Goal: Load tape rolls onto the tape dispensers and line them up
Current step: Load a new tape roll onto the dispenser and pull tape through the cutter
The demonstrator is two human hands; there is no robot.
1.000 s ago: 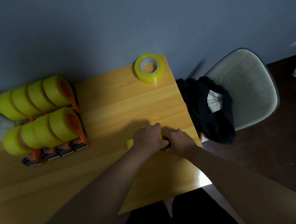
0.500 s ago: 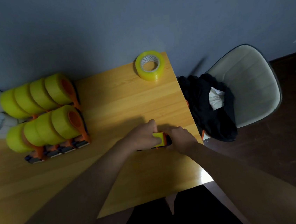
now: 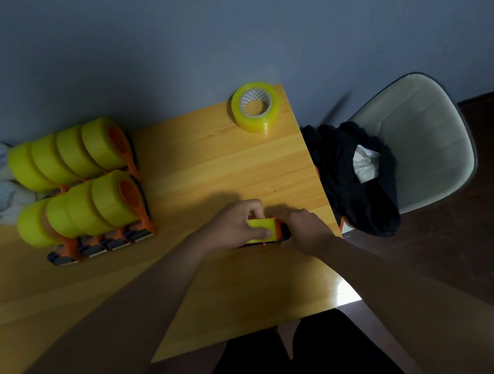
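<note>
Left hand (image 3: pixel 237 224) gripping tape roll (image 3: pixel 262 229) on orange dispenser (image 3: pixel 278 231), right hand (image 3: pixel 305 230) holding dispenser, centre of table (image 3: pixel 207 166), spare roll (image 3: pixel 256 106) upper centre.

A wooden desk (image 3: pixel 207 166) carries two rows of loaded tape dispensers (image 3: pixel 87 188) at its left, a loose tape roll (image 3: pixel 256 106) lying flat at the far right corner, and another dispenser (image 3: pixel 264 230) near the right edge.
</note>
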